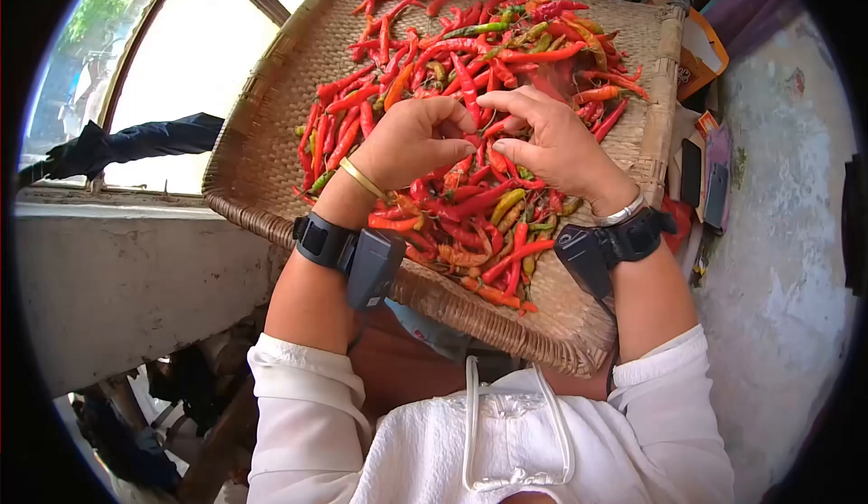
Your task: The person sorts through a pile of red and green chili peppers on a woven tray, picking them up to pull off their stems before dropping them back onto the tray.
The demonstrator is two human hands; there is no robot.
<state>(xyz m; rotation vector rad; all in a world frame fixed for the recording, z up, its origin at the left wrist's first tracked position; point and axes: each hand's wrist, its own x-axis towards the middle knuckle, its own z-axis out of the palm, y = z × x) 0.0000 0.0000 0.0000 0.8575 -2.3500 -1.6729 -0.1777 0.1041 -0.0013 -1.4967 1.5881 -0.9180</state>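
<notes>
Many chili peppers [452, 206], mostly red with some green, yellow and orange, are heaped in a wide woven tray [271, 133]. Over the middle of the heap, my left hand [411, 142] has its thumb and fingers curled together. Facing it from the right, my right hand [556, 142] has thumb and forefinger bent toward each other. The fingertips of both hands are close together above the peppers. What lies between the fingers is too small to make out.
At the left stands a window with a sill [117, 210] and a dark folded umbrella [136, 142] before it. To the tray's right, a phone [691, 171] and other small items sit against a pale wall [778, 233].
</notes>
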